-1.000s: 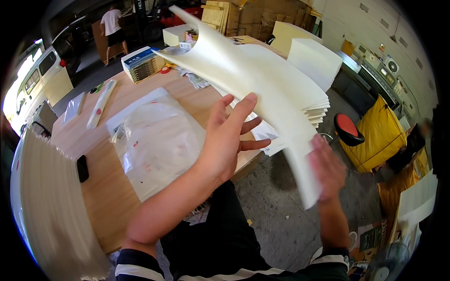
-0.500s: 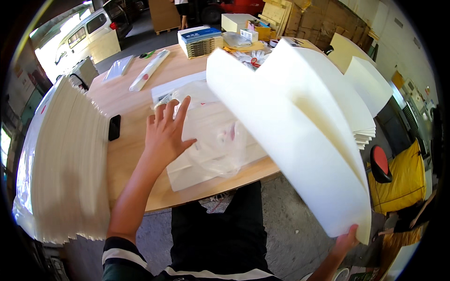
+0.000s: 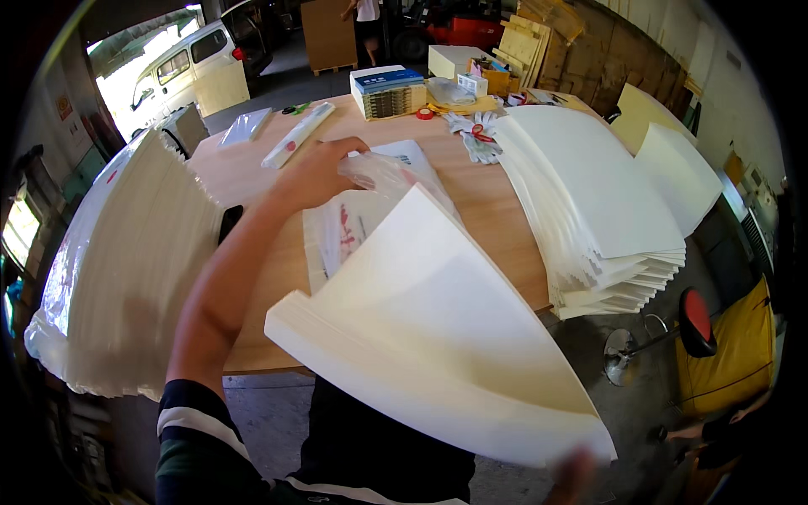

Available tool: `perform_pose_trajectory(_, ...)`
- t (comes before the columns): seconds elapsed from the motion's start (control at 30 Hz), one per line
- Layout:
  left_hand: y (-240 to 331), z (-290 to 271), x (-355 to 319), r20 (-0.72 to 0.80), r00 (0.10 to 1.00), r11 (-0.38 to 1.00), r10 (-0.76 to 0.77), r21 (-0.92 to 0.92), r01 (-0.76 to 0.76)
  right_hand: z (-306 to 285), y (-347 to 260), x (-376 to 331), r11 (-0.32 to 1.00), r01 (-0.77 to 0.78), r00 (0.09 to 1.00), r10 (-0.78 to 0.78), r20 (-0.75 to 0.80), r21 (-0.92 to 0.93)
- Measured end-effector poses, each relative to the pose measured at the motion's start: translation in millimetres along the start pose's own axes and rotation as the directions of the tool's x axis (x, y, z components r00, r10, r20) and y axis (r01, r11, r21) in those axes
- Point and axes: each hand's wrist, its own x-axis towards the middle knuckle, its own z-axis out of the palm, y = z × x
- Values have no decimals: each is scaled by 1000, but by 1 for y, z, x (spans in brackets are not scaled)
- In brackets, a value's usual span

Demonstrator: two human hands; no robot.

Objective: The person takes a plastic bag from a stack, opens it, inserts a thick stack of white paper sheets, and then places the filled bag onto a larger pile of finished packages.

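Over the pale wooden surface's near edge, curved thin white sheets tilt, stacked; the left hand grips a clear plastic bag; the right hand blurs by their corner, grip unclear.

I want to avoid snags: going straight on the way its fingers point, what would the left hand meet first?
Most likely the clear plastic bag, right at the left hand, though depth and exact contact are unclear.
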Motion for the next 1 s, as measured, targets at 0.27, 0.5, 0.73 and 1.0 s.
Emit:
perform_pose_trajectory(0.27,17,-29,-7,323,946,983,34,159,-90,-3,42,22,942,17,999,-31,-38,-336)
perform_pose_trajectory(0.5,31,19,-5,191,979,997,-67,56,57,77,-10,7,507,521,850,-381,363,-687)
perform_pose_trajectory(0.73,40,70,7,-51,997,971,49,236,-36,114,-25,-7,117,797,538,-583,609,-592)
perform_pose_trajectory(1.0,40,81,17,8,985,854,172,497,-153,128,-43,-5,18,826,487,-524,699,-563)
